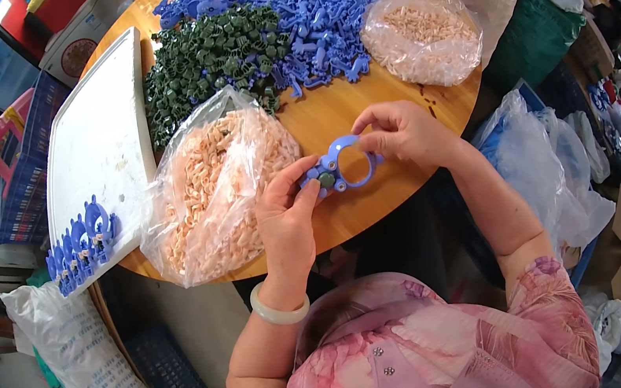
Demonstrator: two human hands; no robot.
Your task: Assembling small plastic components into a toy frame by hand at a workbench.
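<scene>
Both my hands hold one blue plastic ring part (pixel 344 164) just above the near edge of the round wooden table (pixel 347 113). My left hand (pixel 285 213) pinches its left lug, where a small dark green piece sits. My right hand (pixel 401 132) grips the ring's right side and top with thumb and fingers. A clear bag of small peach plastic pieces (pixel 210 188) lies open beside my left hand.
Piles of dark green parts (pixel 208 61) and blue parts (pixel 310 23) cover the far side of the table. A second bag of peach pieces (pixel 423 35) lies at right. A white board (pixel 101 144) carries a row of finished blue rings (pixel 80 246). Sacks and bags surround the table.
</scene>
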